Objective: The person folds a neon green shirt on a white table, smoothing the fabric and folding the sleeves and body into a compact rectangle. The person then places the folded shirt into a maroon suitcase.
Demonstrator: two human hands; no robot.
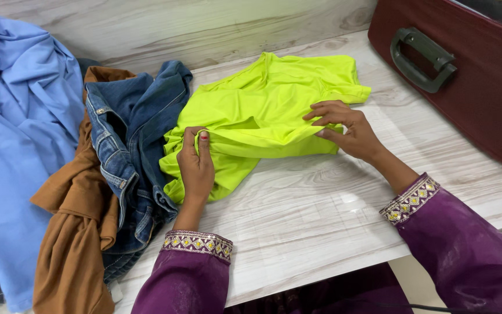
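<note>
Here both hands (196,166) (347,131) pinch the lime shirt (262,99).

Table (309,215): pale wood-grain top, set against a wall panel (193,26) of like grain. Blue jeans (132,139): crumpled, at the left of the table. Brown garment (74,232): bunched, partly under the jeans. Light blue cloth (13,134): large, heaped at far left. Maroon suitcase (483,93): upper right, with a dark handle (422,58).
</note>
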